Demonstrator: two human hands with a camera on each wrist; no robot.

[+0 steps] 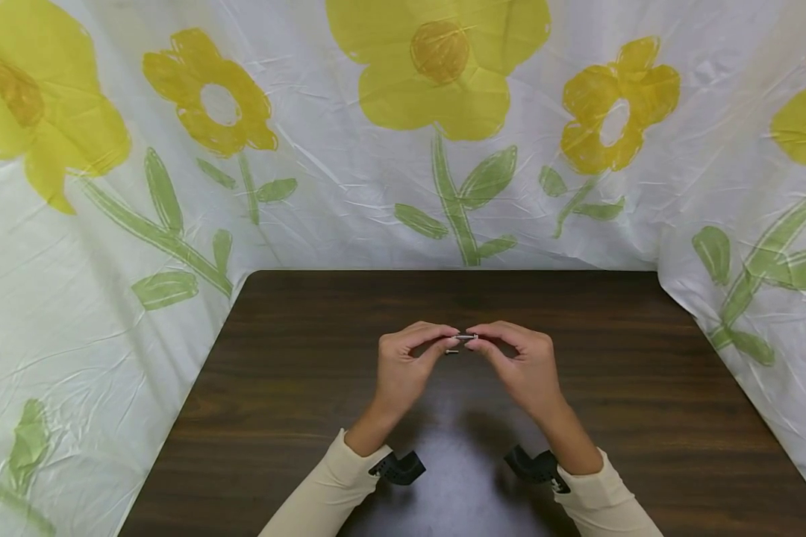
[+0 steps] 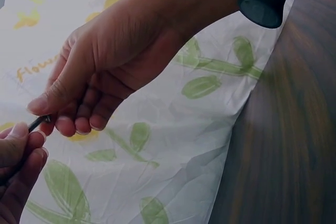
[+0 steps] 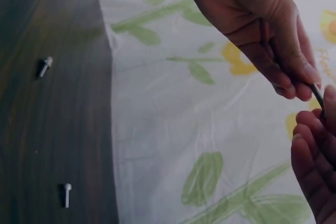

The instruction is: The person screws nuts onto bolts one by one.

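Above the table, both hands meet at a thin metal bolt (image 1: 466, 337) lying roughly level between them. My left hand (image 1: 403, 365) pinches one end with thumb and forefinger; the end by those fingertips shows in the left wrist view as a small shiny tip on a dark shaft (image 2: 37, 124). The other end is pinched by my right hand (image 1: 529, 365), whose fingertips hide much of it. The right wrist view shows the dark shaft (image 3: 317, 96) crossing the small gap between the hands. A second bolt (image 1: 452, 351) appears just below the left fingertips in the head view.
Two small bolts lie apart on the table in the right wrist view, an upper bolt (image 3: 45, 66) and a lower bolt (image 3: 66, 195). The dark wood table (image 1: 275, 395) is bordered by a white flowered cloth (image 1: 349, 216). Each wrist carries a black camera mount (image 1: 399, 468).
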